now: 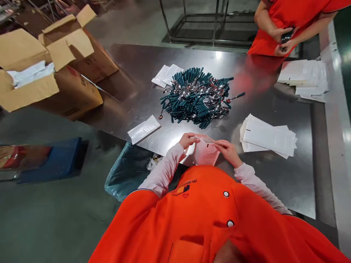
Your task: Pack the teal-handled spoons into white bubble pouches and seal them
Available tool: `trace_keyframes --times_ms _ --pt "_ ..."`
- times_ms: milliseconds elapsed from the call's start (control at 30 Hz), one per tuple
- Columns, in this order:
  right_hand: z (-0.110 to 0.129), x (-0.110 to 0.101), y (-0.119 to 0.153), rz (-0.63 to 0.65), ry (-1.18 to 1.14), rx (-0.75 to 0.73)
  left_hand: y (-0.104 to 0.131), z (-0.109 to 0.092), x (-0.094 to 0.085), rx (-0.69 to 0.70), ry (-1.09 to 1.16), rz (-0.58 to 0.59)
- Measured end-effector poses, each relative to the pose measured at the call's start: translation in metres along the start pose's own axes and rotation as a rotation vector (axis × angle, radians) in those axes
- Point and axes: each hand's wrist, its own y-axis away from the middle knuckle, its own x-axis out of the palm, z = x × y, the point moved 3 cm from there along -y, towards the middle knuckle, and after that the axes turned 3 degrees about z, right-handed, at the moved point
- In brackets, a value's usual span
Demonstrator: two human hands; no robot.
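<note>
Pinching its edge, both hands [227,150] hold a thin, pink-tinged bag [206,155] with a black mark [207,145].

Both forearms angled inward; left hand [189,140] and right hand [229,151] near each other, fingers [221,143] pinched.

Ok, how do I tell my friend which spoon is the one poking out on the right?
On the shiny metal table, find the big pile of cutlery with dark green handles. Go to its right edge. The spoon there points its handle away from the pile, reaching further right than all the others.
</note>
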Motion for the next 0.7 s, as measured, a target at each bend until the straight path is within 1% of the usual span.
trace_keyframes --times_ms 67,200,267,333,400,433,500,567,600,700 --pt "0.001 -0.008 -0.003 0.035 0.044 -0.030 -0.005 0.001 -0.001 0.043 -0.004 0.022" --pt "-0.001 -0.020 -0.010 0.089 0.023 -0.050 -0.008 -0.008 -0.008 0.156 -0.053 0.165" --pt "-0.003 -0.024 -0.013 0.140 0.019 -0.059 -0.007 -0.012 -0.009 0.229 -0.133 0.201" --pt "-0.005 -0.027 -0.015 0.171 0.019 -0.051 -0.006 -0.013 -0.007 0.317 -0.237 0.181" --pt "-0.008 -0.026 -0.017 0.144 0.012 0.004 -0.006 -0.012 -0.005 0.366 -0.276 0.111" --pt "-0.010 -0.025 -0.018 0.101 0.001 0.046 -0.007 -0.010 -0.004 0.362 -0.253 0.078" --pt "-0.013 -0.019 -0.019 0.009 -0.051 0.138 -0.009 -0.002 -0.001 0.320 -0.137 0.031" --pt "-0.015 -0.008 -0.020 -0.034 -0.154 0.207 -0.010 0.010 0.005 0.255 -0.020 0.016" --pt "-0.016 -0.001 -0.020 -0.021 -0.223 0.236 -0.010 0.017 0.008 0.213 0.008 0.020" --pt "-0.016 0.018 -0.018 0.101 -0.392 0.341 -0.007 0.037 0.017 0.075 -0.008 0.052"
